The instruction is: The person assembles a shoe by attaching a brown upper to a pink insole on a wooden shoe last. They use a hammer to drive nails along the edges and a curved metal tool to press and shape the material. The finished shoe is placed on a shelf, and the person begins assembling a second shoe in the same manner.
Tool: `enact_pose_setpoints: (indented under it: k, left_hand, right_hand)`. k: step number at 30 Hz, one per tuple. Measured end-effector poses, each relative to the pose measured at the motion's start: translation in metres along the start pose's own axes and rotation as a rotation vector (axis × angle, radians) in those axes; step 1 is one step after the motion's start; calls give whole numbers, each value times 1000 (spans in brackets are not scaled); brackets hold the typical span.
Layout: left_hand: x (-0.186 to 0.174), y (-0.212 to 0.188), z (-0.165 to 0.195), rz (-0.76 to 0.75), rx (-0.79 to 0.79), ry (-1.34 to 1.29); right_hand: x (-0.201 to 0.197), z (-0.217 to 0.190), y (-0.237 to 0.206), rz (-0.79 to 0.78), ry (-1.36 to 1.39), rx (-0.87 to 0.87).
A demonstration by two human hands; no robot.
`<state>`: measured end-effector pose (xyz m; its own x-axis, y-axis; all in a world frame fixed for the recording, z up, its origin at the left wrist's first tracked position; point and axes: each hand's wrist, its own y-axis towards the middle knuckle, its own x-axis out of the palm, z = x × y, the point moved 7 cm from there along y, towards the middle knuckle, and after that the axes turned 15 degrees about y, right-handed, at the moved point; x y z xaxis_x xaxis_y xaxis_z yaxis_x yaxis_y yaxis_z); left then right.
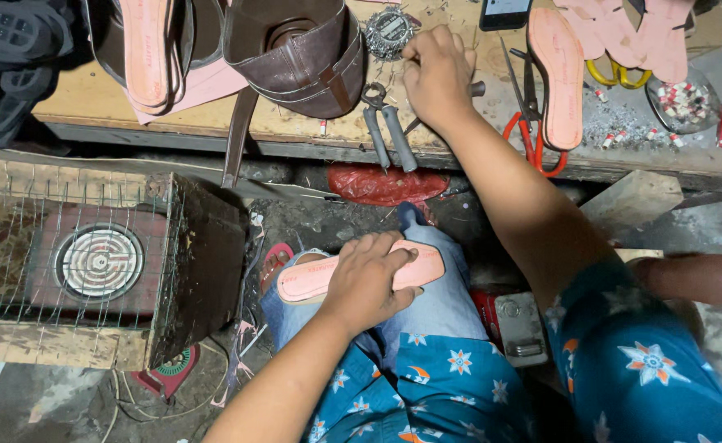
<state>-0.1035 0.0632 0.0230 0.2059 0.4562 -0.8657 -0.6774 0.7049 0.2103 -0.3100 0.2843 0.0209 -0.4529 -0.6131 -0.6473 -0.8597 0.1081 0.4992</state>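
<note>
Head cam: left hand [366,279] clamped on a pink sole [359,273], pressing it flat on the knee. Right hand [436,75] was up at the workbench [213,115], fingers closed round sth small by the pliers [388,131]; can't tell what. Sole looked bare, no strap yet, so early stage w/ most work left.
</note>
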Motion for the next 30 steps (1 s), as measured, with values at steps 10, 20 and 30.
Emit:
enact_pose_setpoints:
  k: [10, 20, 30]
  left_hand:
    - [-1, -3, 1, 11, 1, 4]
    - [-2, -2, -3, 11, 4, 5]
    - [0, -5, -6, 8, 3, 8]
  right_hand:
    - [18, -3, 6, -216, -12, -109]
    - [19, 0, 12, -254, -161, -184]
    - [-7, 29, 17, -213, 340, 112]
